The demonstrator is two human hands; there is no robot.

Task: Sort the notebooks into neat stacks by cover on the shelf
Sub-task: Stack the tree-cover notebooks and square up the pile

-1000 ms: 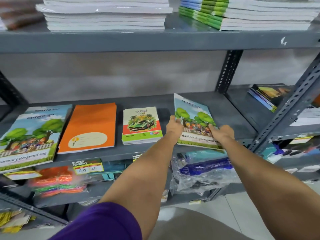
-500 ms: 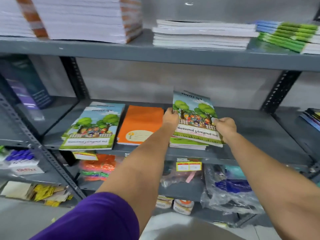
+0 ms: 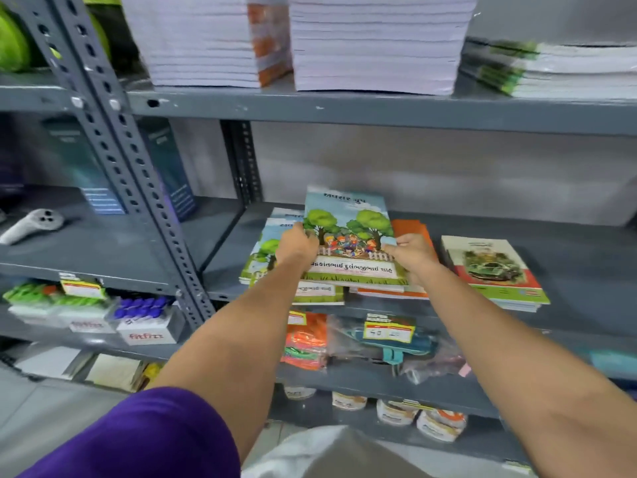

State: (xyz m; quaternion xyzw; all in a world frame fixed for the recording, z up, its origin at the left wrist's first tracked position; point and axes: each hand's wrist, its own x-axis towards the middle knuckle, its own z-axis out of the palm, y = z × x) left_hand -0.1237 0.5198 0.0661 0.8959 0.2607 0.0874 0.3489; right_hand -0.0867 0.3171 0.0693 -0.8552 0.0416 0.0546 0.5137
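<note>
Currently both hands grip one tree-cover notebook (image 3: 348, 236): left hand (image 3: 297, 243) closed on its left edge, right hand (image 3: 412, 251) closed on its right edge. Notebook tilted, raised over the grey shelf (image 3: 568, 232). Beneath the left hand: matching tree-cover stack (image 3: 265, 251). Under the right hand: orange notebooks (image 3: 412, 226). Right of the right hand, apart: car-cover stack (image 3: 493, 270).

Tree-patterned blue-green notebook (image 3: 348, 236), orange notebook (image 3: 412, 226), grey shelf (image 3: 568, 243)

Even, bright indoor light; motion blur, wide-angle edge bending.
</note>
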